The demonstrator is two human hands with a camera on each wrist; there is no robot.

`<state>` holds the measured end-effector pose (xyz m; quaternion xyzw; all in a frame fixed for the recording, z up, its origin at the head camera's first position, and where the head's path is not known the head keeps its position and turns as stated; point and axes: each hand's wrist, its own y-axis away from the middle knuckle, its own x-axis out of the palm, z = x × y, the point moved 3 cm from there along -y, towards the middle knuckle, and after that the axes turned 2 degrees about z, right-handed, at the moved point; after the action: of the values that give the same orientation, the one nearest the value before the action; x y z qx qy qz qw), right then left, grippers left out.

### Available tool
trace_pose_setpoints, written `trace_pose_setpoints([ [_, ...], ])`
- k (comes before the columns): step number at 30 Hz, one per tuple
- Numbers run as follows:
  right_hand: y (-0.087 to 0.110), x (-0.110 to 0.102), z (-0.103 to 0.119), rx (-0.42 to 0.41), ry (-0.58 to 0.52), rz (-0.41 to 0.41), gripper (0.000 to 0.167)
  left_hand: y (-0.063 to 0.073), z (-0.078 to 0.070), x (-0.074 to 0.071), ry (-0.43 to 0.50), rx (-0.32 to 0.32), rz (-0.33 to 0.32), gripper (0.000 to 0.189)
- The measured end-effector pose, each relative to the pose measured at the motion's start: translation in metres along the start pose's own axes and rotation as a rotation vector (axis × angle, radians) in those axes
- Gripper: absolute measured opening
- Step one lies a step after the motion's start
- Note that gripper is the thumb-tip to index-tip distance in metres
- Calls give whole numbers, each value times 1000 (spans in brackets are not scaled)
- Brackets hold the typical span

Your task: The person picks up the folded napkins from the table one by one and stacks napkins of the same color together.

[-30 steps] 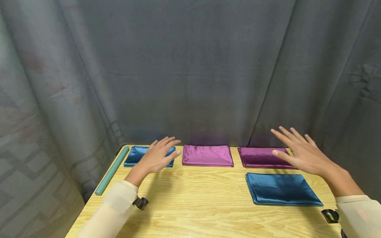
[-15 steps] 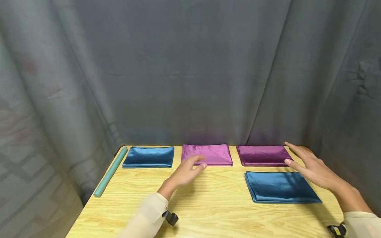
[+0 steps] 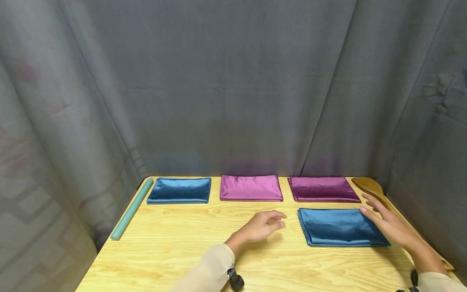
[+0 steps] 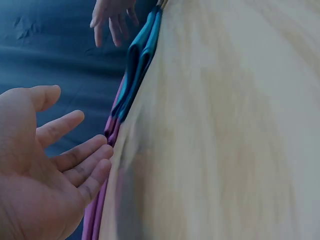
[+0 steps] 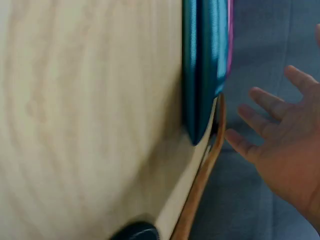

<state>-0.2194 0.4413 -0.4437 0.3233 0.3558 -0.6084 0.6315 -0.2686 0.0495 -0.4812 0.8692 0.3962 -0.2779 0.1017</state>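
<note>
A folded teal-blue satin cloth (image 3: 343, 228) lies at the right of the table. My right hand (image 3: 388, 223) hovers over its right end with spread fingers and holds nothing; the right wrist view shows the fingers apart from the cloth's folded edge (image 5: 200, 70). To the left of that cloth, above bare wood, is my left hand (image 3: 257, 228), loosely bent and holding nothing. In the left wrist view its fingers (image 4: 82, 160) are relaxed and spread. Along the back edge lie a blue folded cloth (image 3: 179, 190), a pink one (image 3: 251, 188) and a dark purple one (image 3: 324, 189).
A green rod (image 3: 132, 209) lies along the table's left edge. At the right edge is a wooden spoon (image 3: 369, 186), its handle partly hidden behind my right hand. Grey curtains (image 3: 233, 89) hang behind and beside the wooden table (image 3: 153, 259).
My left hand has moved right and nearer, away from above the back-left blue cloth. The right hand has come down and nearer, over the front teal cloth, uncovering the spoon's head. The cloths stay put.
</note>
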Motion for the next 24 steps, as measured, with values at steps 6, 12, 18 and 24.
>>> trace_pose_setpoints([
  [6, 3, 5, -19, 63, -18, 45, 74, -15, -9, 22, 68, -34, 3, 39],
  [12, 3, 9, -30, 80, 13, 64, 70, -29, -21, 41, 153, -105, -51, 36],
  [18, 3, 11, -31, 108, -10, 87, 61, -39, -35, 59, 229, -184, -152, 29],
  [24, 4, 14, -31, 114, -49, 105, 58, -43, -45, 72, 388, -231, -225, 37],
])
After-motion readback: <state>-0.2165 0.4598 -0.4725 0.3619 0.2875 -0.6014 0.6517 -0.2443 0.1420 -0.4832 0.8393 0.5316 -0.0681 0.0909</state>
